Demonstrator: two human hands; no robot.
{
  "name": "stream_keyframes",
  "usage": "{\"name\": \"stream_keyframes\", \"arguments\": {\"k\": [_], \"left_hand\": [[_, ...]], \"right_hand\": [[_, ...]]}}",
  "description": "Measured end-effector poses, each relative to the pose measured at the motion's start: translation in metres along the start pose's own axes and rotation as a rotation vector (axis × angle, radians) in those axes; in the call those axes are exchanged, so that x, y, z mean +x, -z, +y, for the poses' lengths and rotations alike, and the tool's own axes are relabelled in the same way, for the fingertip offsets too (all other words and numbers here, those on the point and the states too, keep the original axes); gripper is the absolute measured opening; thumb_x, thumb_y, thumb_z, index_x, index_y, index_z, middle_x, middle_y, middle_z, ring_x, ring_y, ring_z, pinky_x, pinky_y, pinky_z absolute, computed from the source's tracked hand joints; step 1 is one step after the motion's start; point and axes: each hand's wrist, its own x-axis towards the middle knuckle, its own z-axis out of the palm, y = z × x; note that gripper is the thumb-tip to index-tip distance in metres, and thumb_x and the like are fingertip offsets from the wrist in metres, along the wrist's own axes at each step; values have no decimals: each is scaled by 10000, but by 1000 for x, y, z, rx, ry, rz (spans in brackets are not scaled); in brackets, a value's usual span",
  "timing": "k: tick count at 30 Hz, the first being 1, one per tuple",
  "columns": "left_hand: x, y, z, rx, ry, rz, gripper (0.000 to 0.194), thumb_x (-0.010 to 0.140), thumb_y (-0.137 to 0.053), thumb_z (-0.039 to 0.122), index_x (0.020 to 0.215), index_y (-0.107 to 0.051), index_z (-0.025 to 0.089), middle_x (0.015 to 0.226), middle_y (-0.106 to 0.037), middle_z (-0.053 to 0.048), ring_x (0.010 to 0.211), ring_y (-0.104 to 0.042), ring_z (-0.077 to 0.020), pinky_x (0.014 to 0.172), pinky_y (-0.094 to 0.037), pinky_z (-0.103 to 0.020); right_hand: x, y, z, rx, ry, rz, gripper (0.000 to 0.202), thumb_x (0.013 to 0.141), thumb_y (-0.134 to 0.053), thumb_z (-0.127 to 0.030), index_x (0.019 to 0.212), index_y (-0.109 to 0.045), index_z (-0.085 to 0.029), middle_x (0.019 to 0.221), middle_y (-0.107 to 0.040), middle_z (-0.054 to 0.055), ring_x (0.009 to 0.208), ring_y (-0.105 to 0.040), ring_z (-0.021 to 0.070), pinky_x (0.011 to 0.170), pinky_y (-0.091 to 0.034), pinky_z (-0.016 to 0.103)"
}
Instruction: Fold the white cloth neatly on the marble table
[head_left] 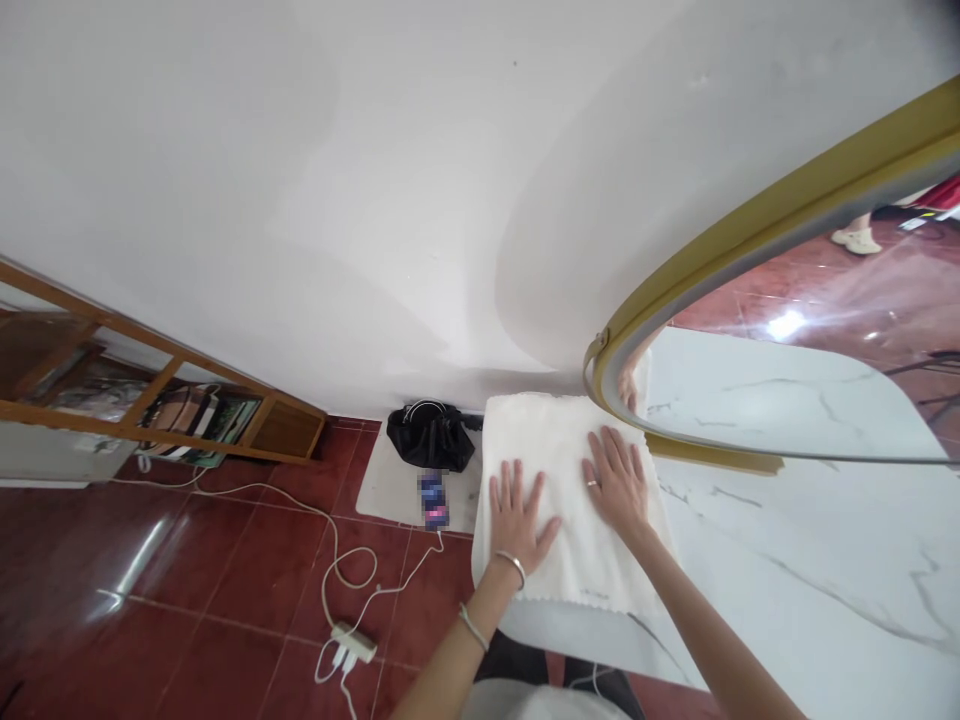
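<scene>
A white cloth with a scalloped edge [562, 560] lies spread over the left end of a marble-patterned table [780, 570]. Both my hands rest flat on it. My left hand [517, 520] is on the cloth's left part, fingers spread, a bangle at the wrist. Toward the upper right of the cloth, my right hand [619, 480] lies with its fingers stretched out and a ring on one of them. Neither hand grips anything. Soft wrinkles show in the cloth between the hands.
A round gold-framed mirror [750, 250] stands on the table by my right hand. Left of the table are a black bag [429, 435], a charging phone [434, 500] and a power strip [352, 642] with cables on red tiles. A wooden shelf [172, 390] stands against the wall.
</scene>
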Motion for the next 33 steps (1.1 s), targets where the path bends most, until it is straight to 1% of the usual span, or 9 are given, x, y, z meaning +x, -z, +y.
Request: {"name": "stream_keyframes", "arguments": {"k": [4, 6, 10, 13, 16, 19, 22, 27, 33], "left_hand": [[45, 1, -21, -38, -27, -35, 681, 887, -483, 536, 1487, -257, 308, 1595, -137, -96, 1462, -87, -327, 1156, -189, -566], [58, 3, -31, -44, 7, -44, 640, 895, -479, 521, 1473, -296, 313, 1590, -169, -78, 1465, -96, -298, 1168, -173, -542], [48, 7, -36, -34, 122, -37, 618, 904, -481, 484, 1469, -315, 296, 1584, -190, -71, 1464, -128, -277, 1174, -173, -518], [11, 11, -29, -17, 186, -26, 625, 913, -477, 444, 1483, -282, 282, 1587, -174, -76, 1463, -125, -282, 1166, -203, -514], [-36, 13, -20, 14, 231, -12, 619, 920, -467, 386, 1492, -259, 271, 1590, -162, -83, 1462, -129, -287, 1152, -248, -503], [-78, 14, -10, 45, 261, 14, 609, 921, -455, 324, 1493, -257, 262, 1595, -134, -91, 1460, -124, -305, 1140, -266, -523], [-103, 14, 0, 46, 269, 35, 622, 917, -453, 282, 1499, -235, 257, 1602, -82, -87, 1460, -95, -332, 1129, -276, -547], [-103, 13, 23, -8, 149, -38, 690, 900, -495, 358, 1509, -186, 265, 1600, -85, -92, 1454, -93, -361, 1135, -256, -575], [-59, 2, 66, -93, -114, -91, 743, 895, -478, 469, 1517, -165, 208, 1597, -94, -114, 1449, -122, -370, 1149, -235, -565]], "right_hand": [[32, -16, -8, 55, -110, 11, 452, 963, -357, -291, 1364, -466, -112, 1408, -482, 166, 1382, -328, 266, 1128, -238, 495], [48, -25, -17, 76, -150, 8, 457, 963, -321, -268, 1356, -465, -84, 1389, -487, 200, 1356, -360, 285, 1117, -228, 535], [50, -29, -43, 118, -120, -2, 475, 947, -270, -189, 1391, -419, -108, 1403, -456, 196, 1357, -331, 292, 1088, -236, 586], [22, -14, -68, 195, 19, -51, 416, 936, -289, -158, 1243, -570, -157, 1243, -584, 148, 1235, -459, 252, 1023, -366, 479], [-20, 12, -89, 282, 200, -121, 352, 941, -331, -181, 1085, -652, -191, 1083, -656, 95, 1081, -554, 197, 946, -441, 359], [-63, 40, -104, 308, 325, -183, 374, 940, -393, -266, 1254, -573, -170, 1284, -577, 113, 1247, -465, 235, 1037, -381, 410], [-98, 60, -110, 219, 362, -275, 556, 937, -426, -347, 1462, -336, -189, 1508, -347, 124, 1409, -258, 297, 1122, -213, 535], [-140, 72, -95, 95, 231, -328, 645, 934, -419, -371, 1517, -174, -250, 1545, -269, 109, 1424, -244, 291, 1136, -124, 561], [-161, 76, -40, 15, 5, -223, 634, 946, -369, -392, 1522, -128, -287, 1548, -262, 104, 1410, -281, 297, 1107, -200, 570]]}}
